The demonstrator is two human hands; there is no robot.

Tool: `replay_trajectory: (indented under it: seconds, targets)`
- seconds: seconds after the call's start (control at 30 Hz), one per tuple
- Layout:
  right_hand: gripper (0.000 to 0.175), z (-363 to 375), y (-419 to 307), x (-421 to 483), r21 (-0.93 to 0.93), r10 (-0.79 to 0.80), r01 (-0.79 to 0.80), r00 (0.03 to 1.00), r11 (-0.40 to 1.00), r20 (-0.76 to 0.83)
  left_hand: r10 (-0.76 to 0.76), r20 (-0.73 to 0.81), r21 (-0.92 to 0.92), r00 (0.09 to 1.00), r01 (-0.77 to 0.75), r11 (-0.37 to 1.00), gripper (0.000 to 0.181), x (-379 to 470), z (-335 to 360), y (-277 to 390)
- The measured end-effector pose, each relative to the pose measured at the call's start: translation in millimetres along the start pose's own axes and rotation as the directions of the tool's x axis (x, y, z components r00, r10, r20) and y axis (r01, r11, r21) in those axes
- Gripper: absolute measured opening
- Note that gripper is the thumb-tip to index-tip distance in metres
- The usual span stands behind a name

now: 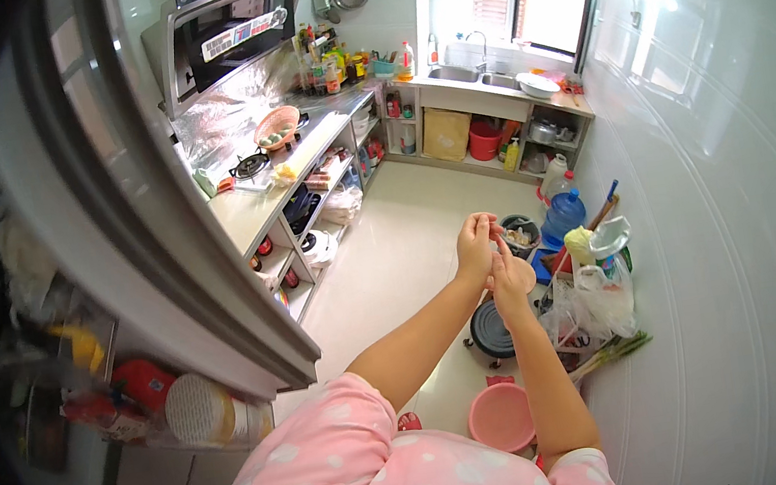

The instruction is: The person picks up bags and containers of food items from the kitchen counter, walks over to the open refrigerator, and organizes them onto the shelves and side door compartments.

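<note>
My left hand (476, 249) and my right hand (510, 283) are raised in front of me, with their fingertips close together. Whether they touch or pinch something small between them is too fine to tell. Behind my right hand shows part of a round beige disc (523, 274), mostly hidden by the hand. Below the hands stands a dark round stool (492, 330) on casters. A small bin (520, 233) with waste in it is just beyond my fingertips. Nearer my body, a pink plastic basin (500, 418) rests on the floor, partly hidden by my right forearm.
An open refrigerator door (235, 316) rises at left, beside shelves with jars (197, 411). Along the left counter are a gas burner (249, 165) and an orange basket (277, 125) of eggs. A sink (454, 75) sits under the window. Water jugs (563, 216) and plastic bags (594, 303) line the right wall.
</note>
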State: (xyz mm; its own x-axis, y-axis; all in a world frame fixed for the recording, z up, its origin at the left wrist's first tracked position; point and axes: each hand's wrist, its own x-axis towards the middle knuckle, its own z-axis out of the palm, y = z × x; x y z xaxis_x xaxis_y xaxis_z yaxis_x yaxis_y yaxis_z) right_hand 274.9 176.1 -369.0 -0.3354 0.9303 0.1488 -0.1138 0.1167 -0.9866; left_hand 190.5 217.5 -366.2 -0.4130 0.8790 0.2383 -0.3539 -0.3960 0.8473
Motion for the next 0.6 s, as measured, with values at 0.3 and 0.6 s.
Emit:
replay_trajectory:
  seconds: [0.3, 0.6]
  targets:
    - [0.057, 32, 33, 119, 0.051, 0.084, -0.089, 0.993, 0.995, 0.086, 0.017, -0.237, 0.093, 0.971, 0.005, 0.996, 0.023, 129, -36, -17]
    - [0.058, 105, 84, 240, -0.081, 0.2, -0.184, 0.859, 0.98, 0.471, 0.125, -0.522, 0.237, 0.844, 0.003, 0.972, 0.022, 208, -164, -19]
